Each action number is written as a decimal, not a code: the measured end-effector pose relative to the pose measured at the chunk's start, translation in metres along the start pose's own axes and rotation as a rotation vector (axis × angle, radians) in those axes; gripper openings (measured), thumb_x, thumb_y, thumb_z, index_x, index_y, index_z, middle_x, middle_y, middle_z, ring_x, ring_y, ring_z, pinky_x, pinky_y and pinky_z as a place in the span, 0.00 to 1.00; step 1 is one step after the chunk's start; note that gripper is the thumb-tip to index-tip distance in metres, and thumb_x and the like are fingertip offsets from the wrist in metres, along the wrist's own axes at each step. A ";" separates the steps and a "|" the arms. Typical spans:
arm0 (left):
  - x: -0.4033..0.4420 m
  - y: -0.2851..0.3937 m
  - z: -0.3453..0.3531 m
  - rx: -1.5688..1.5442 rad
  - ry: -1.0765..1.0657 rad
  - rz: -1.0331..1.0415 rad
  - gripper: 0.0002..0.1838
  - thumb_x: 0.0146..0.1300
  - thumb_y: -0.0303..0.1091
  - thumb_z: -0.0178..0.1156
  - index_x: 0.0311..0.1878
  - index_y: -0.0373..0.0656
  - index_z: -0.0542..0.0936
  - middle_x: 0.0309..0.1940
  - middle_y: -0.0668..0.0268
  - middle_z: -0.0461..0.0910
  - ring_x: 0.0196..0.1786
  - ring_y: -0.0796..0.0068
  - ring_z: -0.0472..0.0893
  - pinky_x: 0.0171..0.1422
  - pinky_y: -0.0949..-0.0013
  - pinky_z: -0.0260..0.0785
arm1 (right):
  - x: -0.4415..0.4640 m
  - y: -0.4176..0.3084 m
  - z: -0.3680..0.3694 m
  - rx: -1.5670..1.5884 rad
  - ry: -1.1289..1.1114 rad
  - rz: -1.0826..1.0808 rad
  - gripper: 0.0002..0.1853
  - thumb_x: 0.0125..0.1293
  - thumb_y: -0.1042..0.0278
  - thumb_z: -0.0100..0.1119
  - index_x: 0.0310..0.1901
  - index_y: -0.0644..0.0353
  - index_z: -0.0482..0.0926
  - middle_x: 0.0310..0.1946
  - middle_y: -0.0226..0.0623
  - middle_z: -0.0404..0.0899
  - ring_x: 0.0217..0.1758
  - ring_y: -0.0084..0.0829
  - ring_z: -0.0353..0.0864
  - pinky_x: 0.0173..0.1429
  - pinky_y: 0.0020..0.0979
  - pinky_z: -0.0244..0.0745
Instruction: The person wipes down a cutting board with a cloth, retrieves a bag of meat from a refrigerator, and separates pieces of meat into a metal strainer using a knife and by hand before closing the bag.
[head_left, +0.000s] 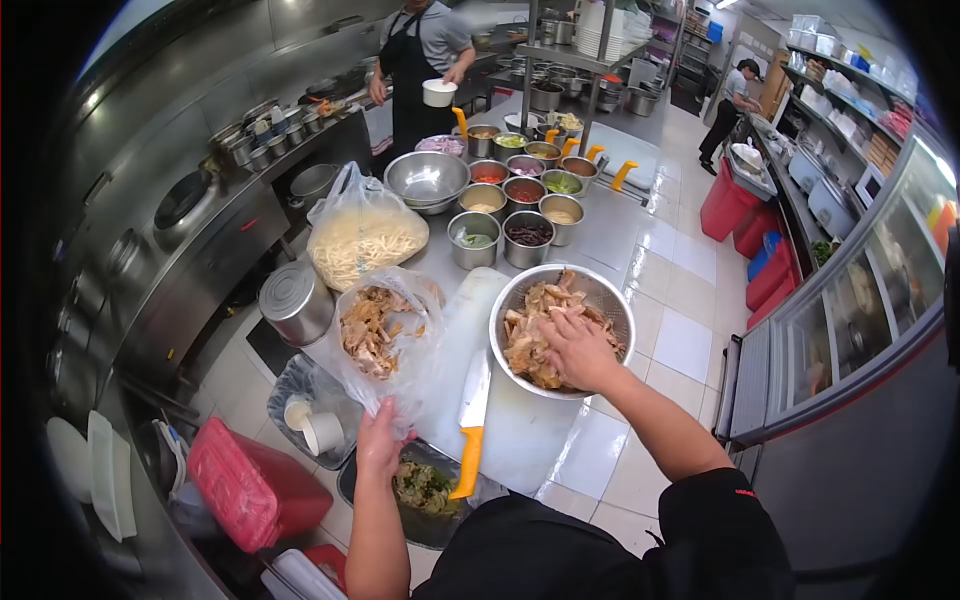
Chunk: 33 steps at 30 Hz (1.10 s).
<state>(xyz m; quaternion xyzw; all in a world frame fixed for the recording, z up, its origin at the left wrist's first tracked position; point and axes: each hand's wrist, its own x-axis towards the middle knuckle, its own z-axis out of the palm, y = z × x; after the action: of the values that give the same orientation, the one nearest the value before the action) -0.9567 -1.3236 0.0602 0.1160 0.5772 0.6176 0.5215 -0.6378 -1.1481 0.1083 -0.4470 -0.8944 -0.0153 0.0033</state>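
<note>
My left hand (378, 440) is closed on the lower edge of a clear plastic bag (418, 352). Pieces of cooked meat (368, 338), apparently chicken, lie in the bag's open mouth. To the right, my right hand (577, 350) rests on more meat pieces (532, 345), its fingers spread, though some fingertips are partly hidden. Those pieces fill a perforated metal colander (624, 318). Between the bag and the colander, a knife (470, 440) with a yellow handle lies on a white cutting board (520, 445), handle towards me.
Several metal containers (474, 240) of ingredients stand ahead, beside a steel bowl (427, 178) and a bag of pale strips (365, 245). Bins (415, 520) sit below the near edge. One person (420, 70) holds a white tub (439, 93); another person (730, 110) stands far right.
</note>
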 end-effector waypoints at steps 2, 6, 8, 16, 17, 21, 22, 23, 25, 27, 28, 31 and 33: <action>0.002 -0.003 -0.006 0.007 -0.018 0.000 0.13 0.71 0.44 0.58 0.51 0.49 0.72 0.36 0.69 0.74 0.34 0.72 0.78 0.32 0.65 0.77 | -0.005 -0.004 0.011 0.035 0.017 0.032 0.32 0.73 0.49 0.45 0.75 0.50 0.56 0.75 0.46 0.56 0.79 0.46 0.51 0.74 0.54 0.48; 0.003 -0.006 -0.013 0.014 -0.050 -0.014 0.14 0.72 0.45 0.56 0.53 0.48 0.71 0.38 0.68 0.76 0.35 0.71 0.79 0.33 0.65 0.77 | 0.006 -0.010 0.013 0.044 -0.063 0.148 0.37 0.72 0.39 0.40 0.77 0.48 0.51 0.77 0.47 0.50 0.81 0.49 0.44 0.75 0.56 0.45; -0.011 0.000 -0.011 -0.018 -0.011 -0.020 0.14 0.73 0.44 0.54 0.53 0.46 0.71 0.37 0.66 0.77 0.34 0.70 0.80 0.31 0.67 0.76 | 0.010 -0.010 -0.013 0.156 -0.187 0.176 0.39 0.72 0.36 0.39 0.77 0.49 0.50 0.78 0.48 0.48 0.82 0.50 0.41 0.75 0.58 0.45; -0.018 -0.008 -0.038 0.000 0.024 -0.010 0.13 0.74 0.44 0.52 0.55 0.49 0.71 0.42 0.65 0.80 0.39 0.70 0.81 0.36 0.64 0.77 | 0.006 -0.006 -0.038 0.595 0.071 0.424 0.26 0.54 0.62 0.74 0.53 0.61 0.79 0.39 0.47 0.77 0.45 0.46 0.78 0.50 0.40 0.75; -0.014 -0.011 -0.036 0.036 -0.018 -0.002 0.13 0.74 0.45 0.52 0.55 0.50 0.70 0.42 0.66 0.80 0.40 0.70 0.81 0.37 0.63 0.77 | 0.002 0.000 -0.028 0.543 0.134 0.265 0.24 0.53 0.63 0.73 0.52 0.61 0.80 0.38 0.47 0.77 0.45 0.46 0.78 0.50 0.40 0.75; -0.018 -0.006 -0.028 0.063 -0.022 0.033 0.13 0.74 0.42 0.53 0.55 0.48 0.70 0.41 0.66 0.79 0.37 0.70 0.81 0.37 0.63 0.79 | -0.002 0.015 -0.023 0.479 0.449 -0.012 0.21 0.53 0.66 0.72 0.50 0.60 0.82 0.39 0.47 0.78 0.46 0.45 0.78 0.50 0.39 0.75; -0.020 -0.009 -0.032 0.051 -0.031 0.016 0.13 0.74 0.41 0.53 0.56 0.47 0.69 0.42 0.65 0.79 0.37 0.70 0.81 0.36 0.63 0.79 | -0.011 0.014 -0.026 0.519 0.514 0.005 0.20 0.54 0.66 0.71 0.49 0.60 0.82 0.39 0.46 0.78 0.46 0.45 0.78 0.50 0.39 0.75; -0.021 -0.011 -0.039 0.044 -0.039 0.000 0.14 0.74 0.40 0.53 0.57 0.46 0.69 0.42 0.64 0.79 0.37 0.70 0.81 0.35 0.64 0.79 | -0.018 0.016 -0.026 0.553 0.566 0.151 0.21 0.55 0.66 0.70 0.51 0.61 0.81 0.40 0.45 0.78 0.45 0.43 0.79 0.50 0.37 0.75; -0.029 -0.018 -0.053 0.019 -0.022 -0.043 0.15 0.74 0.38 0.53 0.58 0.45 0.68 0.41 0.63 0.78 0.36 0.70 0.81 0.35 0.64 0.78 | -0.037 0.029 -0.021 0.620 0.662 0.441 0.23 0.58 0.64 0.69 0.54 0.64 0.78 0.41 0.43 0.78 0.42 0.39 0.79 0.51 0.35 0.76; -0.042 -0.028 -0.068 -0.035 0.036 -0.087 0.15 0.74 0.39 0.53 0.59 0.45 0.68 0.38 0.64 0.78 0.35 0.70 0.81 0.35 0.64 0.78 | -0.053 0.053 0.031 0.610 0.930 0.653 0.27 0.62 0.61 0.67 0.58 0.68 0.73 0.44 0.43 0.78 0.42 0.36 0.79 0.48 0.37 0.77; -0.045 -0.037 -0.077 -0.046 0.042 -0.113 0.15 0.74 0.39 0.53 0.59 0.46 0.68 0.38 0.64 0.77 0.34 0.69 0.81 0.35 0.63 0.78 | -0.066 0.067 0.050 0.852 0.748 0.816 0.27 0.63 0.59 0.66 0.58 0.68 0.72 0.44 0.43 0.78 0.41 0.36 0.79 0.46 0.37 0.78; -0.055 -0.069 -0.106 -0.075 0.054 -0.200 0.14 0.74 0.39 0.54 0.58 0.47 0.68 0.36 0.65 0.77 0.33 0.69 0.81 0.35 0.62 0.78 | -0.086 0.065 0.064 1.455 0.301 0.985 0.22 0.66 0.62 0.61 0.56 0.66 0.71 0.46 0.43 0.78 0.40 0.36 0.80 0.44 0.39 0.81; -0.059 -0.088 -0.117 -0.076 0.034 -0.253 0.13 0.74 0.39 0.54 0.56 0.48 0.68 0.35 0.65 0.76 0.33 0.68 0.81 0.35 0.61 0.78 | -0.085 0.058 0.053 1.694 0.192 0.980 0.18 0.67 0.66 0.59 0.54 0.65 0.71 0.47 0.44 0.78 0.41 0.38 0.82 0.45 0.42 0.82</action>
<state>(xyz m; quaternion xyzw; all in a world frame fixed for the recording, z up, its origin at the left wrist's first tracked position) -0.9736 -1.4569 -0.0215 0.0119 0.5721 0.5704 0.5893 -0.5399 -1.1793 0.0547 -0.6150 -0.3211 0.5979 0.4014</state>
